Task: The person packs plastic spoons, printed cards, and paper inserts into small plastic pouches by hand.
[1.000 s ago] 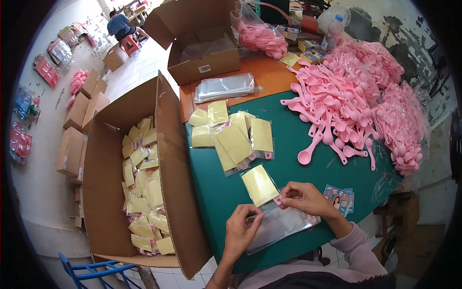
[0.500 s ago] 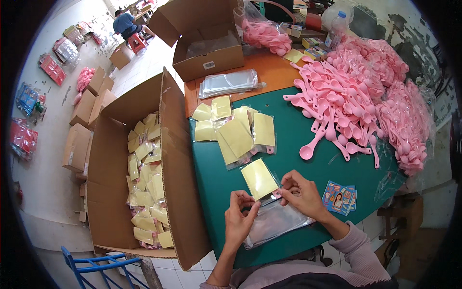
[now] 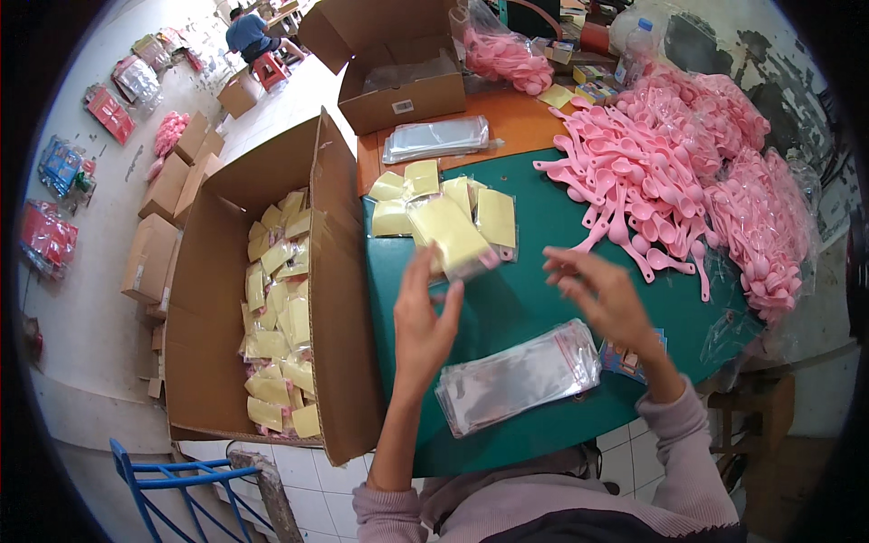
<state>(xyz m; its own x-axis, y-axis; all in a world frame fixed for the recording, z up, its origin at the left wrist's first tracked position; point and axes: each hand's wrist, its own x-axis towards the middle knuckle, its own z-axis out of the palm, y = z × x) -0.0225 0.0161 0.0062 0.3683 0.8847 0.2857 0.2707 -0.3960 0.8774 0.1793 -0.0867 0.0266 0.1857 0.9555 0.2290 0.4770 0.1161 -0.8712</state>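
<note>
We note the green tabletop (image 3: 534, 308); the stack of clear sleeves (image 3: 520, 376) lies on it at its near edge. We judge them light, limp, slippery: pinch one corner. Above the stack, left hand (image 3: 425, 317) and right hand (image 3: 602, 294) hover, fingers (image 3: 579, 262) spread, holding nothing.

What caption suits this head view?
Both hands, left and right, hover open over clear bags near yellow packets.

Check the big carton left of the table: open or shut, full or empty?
Open and partly full. The carton has its flaps up, and yellow packets cover its floor well below the rim.
</note>
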